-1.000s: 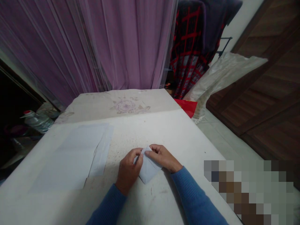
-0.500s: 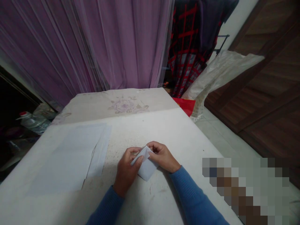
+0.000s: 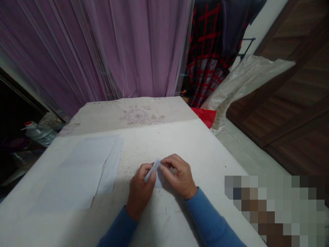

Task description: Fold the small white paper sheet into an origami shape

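Observation:
A small folded piece of white paper [image 3: 157, 175] lies on the white table [image 3: 195, 144], near its front edge, between both hands. My left hand [image 3: 140, 190] pinches its left side with thumb and fingers. My right hand [image 3: 180, 175] is curled over its right side, fingertips pressing the upper edge. Most of the paper is hidden under my hands. Both arms wear blue sleeves.
A stack of white paper sheets [image 3: 77, 171] lies on the table to the left. Purple curtains [image 3: 115, 51] hang behind the table. A plastic bottle [image 3: 38, 132] lies off the left edge. A red bag [image 3: 205, 116], a large plastic sack [image 3: 244, 82] and wooden panelling [image 3: 295, 103] stand at right.
My right hand has closed in over the folded paper and now covers more of it. The paper's lower corner that showed before is hidden. My left hand has barely moved.

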Available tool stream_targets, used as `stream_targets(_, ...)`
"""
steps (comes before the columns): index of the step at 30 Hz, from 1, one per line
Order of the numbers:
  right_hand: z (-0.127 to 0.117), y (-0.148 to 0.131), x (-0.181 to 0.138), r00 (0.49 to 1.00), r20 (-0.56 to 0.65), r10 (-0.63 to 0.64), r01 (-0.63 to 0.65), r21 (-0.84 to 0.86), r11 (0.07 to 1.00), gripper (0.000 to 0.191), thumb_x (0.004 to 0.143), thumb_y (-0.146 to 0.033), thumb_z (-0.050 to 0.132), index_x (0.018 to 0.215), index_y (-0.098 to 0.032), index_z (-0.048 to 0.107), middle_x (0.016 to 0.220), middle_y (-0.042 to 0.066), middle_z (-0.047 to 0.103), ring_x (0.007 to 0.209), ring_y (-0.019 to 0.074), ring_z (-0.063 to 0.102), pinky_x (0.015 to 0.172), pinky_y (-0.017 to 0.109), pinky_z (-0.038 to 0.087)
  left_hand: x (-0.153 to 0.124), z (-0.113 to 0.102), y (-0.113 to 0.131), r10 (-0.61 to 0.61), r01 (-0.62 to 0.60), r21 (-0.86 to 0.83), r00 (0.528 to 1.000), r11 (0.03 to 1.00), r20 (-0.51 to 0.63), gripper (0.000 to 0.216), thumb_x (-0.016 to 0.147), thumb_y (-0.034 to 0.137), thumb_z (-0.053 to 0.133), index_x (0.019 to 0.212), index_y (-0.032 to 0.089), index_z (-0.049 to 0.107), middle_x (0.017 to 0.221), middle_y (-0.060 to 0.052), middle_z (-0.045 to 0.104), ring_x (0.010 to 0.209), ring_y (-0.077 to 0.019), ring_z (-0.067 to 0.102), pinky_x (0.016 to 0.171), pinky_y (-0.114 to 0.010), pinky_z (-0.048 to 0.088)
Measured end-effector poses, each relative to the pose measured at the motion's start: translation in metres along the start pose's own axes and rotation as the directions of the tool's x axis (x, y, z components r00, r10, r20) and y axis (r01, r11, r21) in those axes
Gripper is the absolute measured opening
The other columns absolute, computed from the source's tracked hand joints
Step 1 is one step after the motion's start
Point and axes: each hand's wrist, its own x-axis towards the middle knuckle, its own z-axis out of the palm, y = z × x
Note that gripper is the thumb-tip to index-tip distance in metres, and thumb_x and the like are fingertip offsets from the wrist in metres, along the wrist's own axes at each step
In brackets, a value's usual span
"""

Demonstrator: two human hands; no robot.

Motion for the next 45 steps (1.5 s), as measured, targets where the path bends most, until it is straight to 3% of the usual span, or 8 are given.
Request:
stream_targets(5, 0.011, -0.003, -0.003, 0.992, 0.042, 0.121, -0.126, 0.132, 0.983, 0.008, 0.081, -0.019, 0.062, 0.088, -0.02, 0.064, 0.082, 0.003, 0.061, 0.071, 0.0141, 0.056, 0.062, 0.026, 0.045, -0.003, -0.001, 0.004, 0.073, -0.043, -0.237, 0.99, 0.971, 0.119, 0.015, 0.083, 0.033, 0.057, 0.094, 0.022, 0.057, 0.104, -0.004, 0.071, 0.095, -0.0182, 0.067, 0.083, -0.027, 0.05)
stream_targets(9, 0.009, 0.004, -0.003, 0.964, 0.103, 0.244, -0.265, 0.385, 0.884, 0.008, 0.082, -0.029, 0.063, 0.079, -0.021, 0.063, 0.087, 0.005, 0.063, 0.082, 0.0166, 0.059, 0.07, 0.028, 0.048, 0.0, -0.006, 0.004, 0.06, 0.034, -0.403, 0.974, 0.914, 0.22, 0.024, 0.088, 0.042, 0.053, 0.089, 0.02, 0.06, 0.123, -0.01, 0.065, 0.114, -0.0233, 0.06, 0.09, -0.031, 0.049)
stream_targets(14, 0.008, 0.011, -0.003, 0.901, 0.254, 0.353, -0.432, 0.616, 0.659, 0.017, 0.078, -0.036, 0.072, 0.079, -0.022, 0.064, 0.083, 0.002, 0.065, 0.076, 0.0147, 0.059, 0.072, 0.029, 0.048, 0.007, -0.005, 0.0, -0.059, 0.159, -0.47, 0.974, 0.869, 0.219, 0.034, 0.083, 0.047, 0.06, 0.101, 0.017, 0.062, 0.108, -0.012, 0.07, 0.096, -0.023, 0.067, 0.074, -0.03, 0.054)
stream_targets(17, 0.01, 0.014, -0.004, 0.877, 0.291, 0.382, -0.476, 0.635, 0.609, 0.02, 0.075, -0.038, 0.075, 0.076, -0.022, 0.065, 0.08, 0.001, 0.064, 0.075, 0.0145, 0.057, 0.072, 0.029, 0.047, 0.009, -0.001, -0.001, -0.055, 0.146, -0.463, 0.977, 0.875, 0.204, 0.036, 0.079, 0.04, 0.065, 0.106, 0.017, 0.064, 0.097, -0.009, 0.072, 0.089, -0.0201, 0.068, 0.08, -0.031, 0.053)
stream_targets(23, 0.013, 0.019, -0.007, 0.839, 0.36, 0.408, -0.539, 0.658, 0.526, 0.025, 0.073, -0.042, 0.077, 0.075, -0.021, 0.063, 0.077, 0.0, 0.064, 0.071, 0.0131, 0.056, 0.071, 0.028, 0.045, 0.01, 0.003, -0.003, -0.033, 0.066, -0.364, 0.995, 0.929, 0.097, 0.035, 0.074, 0.031, 0.065, 0.107, 0.019, 0.065, 0.104, -0.008, 0.067, 0.085, -0.017, 0.065, 0.073, -0.028, 0.055)
stream_targets(29, 0.016, 0.019, -0.01, 0.811, 0.369, 0.453, -0.571, 0.663, 0.483, 0.029, 0.073, -0.044, 0.076, 0.075, -0.019, 0.061, 0.068, -0.002, 0.059, 0.061, 0.01, 0.05, 0.057, 0.021, 0.041, 0.007, 0.006, -0.001, -0.029, 0.031, -0.26, 1.0, 0.965, 0.012, 0.028, 0.076, 0.029, 0.064, 0.102, 0.021, 0.068, 0.102, -0.005, 0.065, 0.081, -0.0144, 0.064, 0.069, -0.025, 0.055)
stream_targets(36, 0.018, 0.019, -0.013, 0.785, 0.347, 0.513, -0.593, 0.659, 0.462, 0.032, 0.071, -0.046, 0.076, 0.076, -0.02, 0.058, 0.066, -0.004, 0.056, 0.058, 0.0094, 0.048, 0.053, 0.02, 0.039, 0.005, 0.007, 0.006, -0.164, 0.174, -0.376, 0.985, 0.91, 0.058, 0.037, 0.072, 0.031, 0.065, 0.106, 0.017, 0.063, 0.091, -0.005, 0.07, 0.079, -0.0163, 0.068, 0.071, -0.026, 0.055)
stream_targets(45, 0.02, 0.012, -0.01, 0.855, 0.253, 0.453, -0.493, 0.669, 0.557, 0.025, 0.073, -0.039, 0.075, 0.074, -0.021, 0.059, 0.07, -0.003, 0.061, 0.065, 0.0109, 0.056, 0.065, 0.023, 0.046, 0.007, 0.006, 0.015, -0.231, 0.237, -0.429, 0.971, 0.872, 0.066, 0.028, 0.066, 0.031, 0.068, 0.089, 0.018, 0.059, 0.078, -0.003, 0.068, 0.075, -0.0165, 0.067, 0.069, -0.027, 0.054)
